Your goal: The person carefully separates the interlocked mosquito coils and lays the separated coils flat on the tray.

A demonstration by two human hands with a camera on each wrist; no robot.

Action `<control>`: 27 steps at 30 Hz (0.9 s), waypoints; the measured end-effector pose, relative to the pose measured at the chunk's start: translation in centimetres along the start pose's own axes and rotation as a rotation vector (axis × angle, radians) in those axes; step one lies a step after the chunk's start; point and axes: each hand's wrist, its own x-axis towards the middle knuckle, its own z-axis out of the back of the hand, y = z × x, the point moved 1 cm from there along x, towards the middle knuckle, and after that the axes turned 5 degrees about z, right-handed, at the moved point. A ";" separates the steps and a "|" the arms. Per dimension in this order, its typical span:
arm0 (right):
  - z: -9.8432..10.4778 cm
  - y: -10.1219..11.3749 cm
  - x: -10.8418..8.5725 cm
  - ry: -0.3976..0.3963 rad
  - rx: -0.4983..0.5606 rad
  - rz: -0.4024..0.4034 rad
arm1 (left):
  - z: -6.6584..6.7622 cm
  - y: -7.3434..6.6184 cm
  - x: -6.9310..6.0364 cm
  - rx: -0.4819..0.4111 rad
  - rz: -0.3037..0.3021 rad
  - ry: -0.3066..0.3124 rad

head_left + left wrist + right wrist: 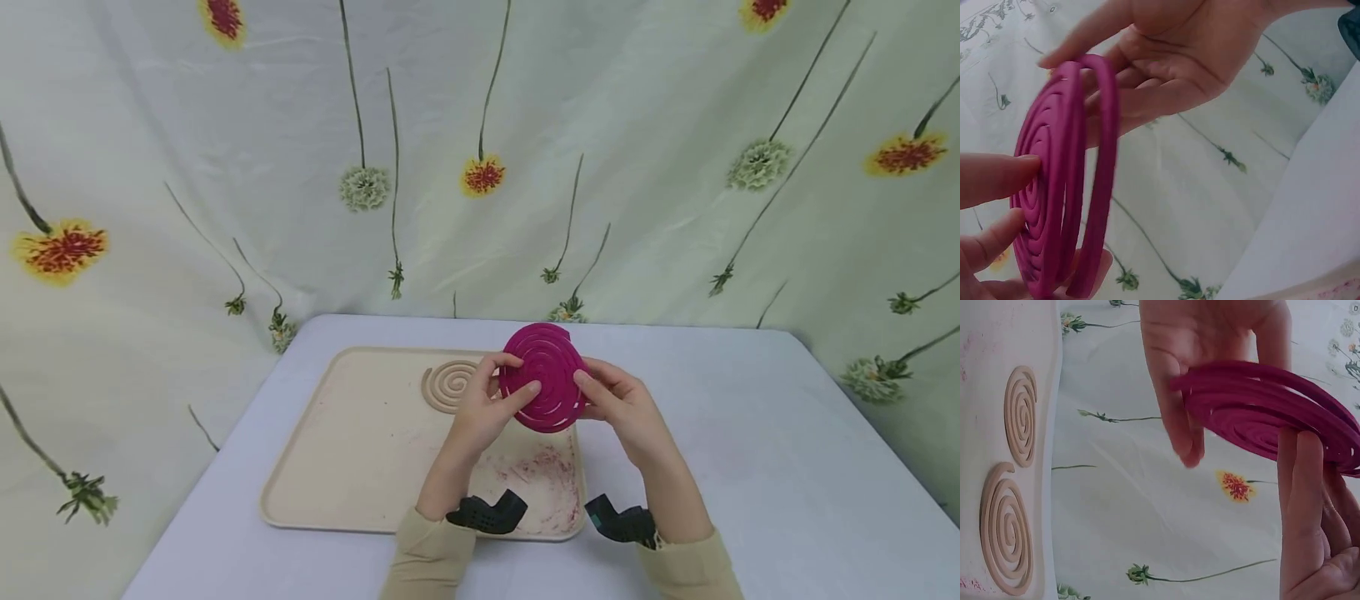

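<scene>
A magenta spiral coil (543, 379) is raised above the tray's right end, its flat face turned toward me. My left hand (480, 412) pinches its left side, the thumb (525, 393) lying across the face. Opposite it, my right hand (626, 408) pinches the coil's right edge between thumb and fingers. Seen edge-on in the left wrist view, the magenta coil (1054, 169) has its outer ring standing apart from the inner turns. Two tan spiral coils, one upper (1020, 417) and one lower (1007, 534), lie on the tray; the head view shows only one.
The beige rimmed tray (337, 450) rests on a white-covered table (742, 433). Pinkish-red smudges (543, 475) mark the tray's right part. A flower-printed cloth (450, 100) hangs behind the table. Each wrist carries a small black device, one left (489, 512) and one right (622, 523).
</scene>
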 end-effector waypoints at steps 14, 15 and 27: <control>-1.6 -1.3 0.0 -0.094 -0.094 0.079 | -1.4 0.6 0.1 -0.048 0.003 -0.020; -1.7 -1.4 0.0 -0.099 -0.100 0.076 | -1.4 0.7 0.2 -0.036 -0.010 -0.041; -1.7 -1.6 0.3 -0.136 -0.111 0.007 | -1.6 0.2 -0.3 0.027 -0.084 -0.070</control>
